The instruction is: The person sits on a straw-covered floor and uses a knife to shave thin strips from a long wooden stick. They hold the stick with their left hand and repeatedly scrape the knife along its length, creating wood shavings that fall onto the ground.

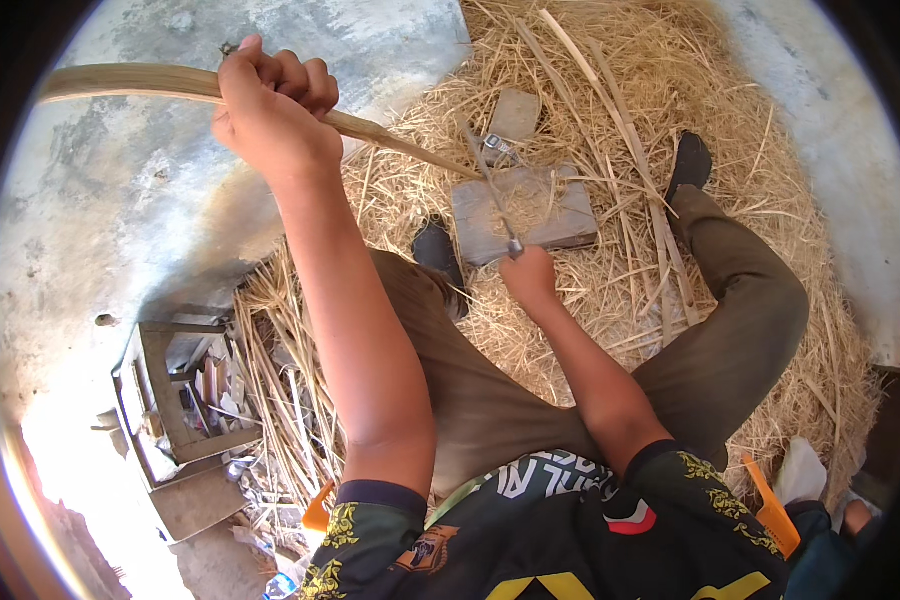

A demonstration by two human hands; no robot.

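Note:
My left hand (280, 115), raised at the upper left, is closed around a long bamboo-like strip (135, 82). The strip slants down to the right, and its thin end reaches a wooden block (573, 218) on the ground. In my right hand (530, 278), near the block's front edge, is the handle of a knife (492, 185). Its long narrow blade points away from me over the block and crosses the strip's end; whether they touch, I cannot tell. Shavings lie on the block. Behind it sits a smaller block (515, 112) with a metal clasp-like piece beside it.
Straw-coloured shavings (770, 300) cover the ground between and around my legs. Several long strips (610, 90) lie right of the block, others (285, 360) at the left. A wooden frame (165, 390) with scraps stands by the left wall (170, 170). Orange seat edges (773, 515) flank me.

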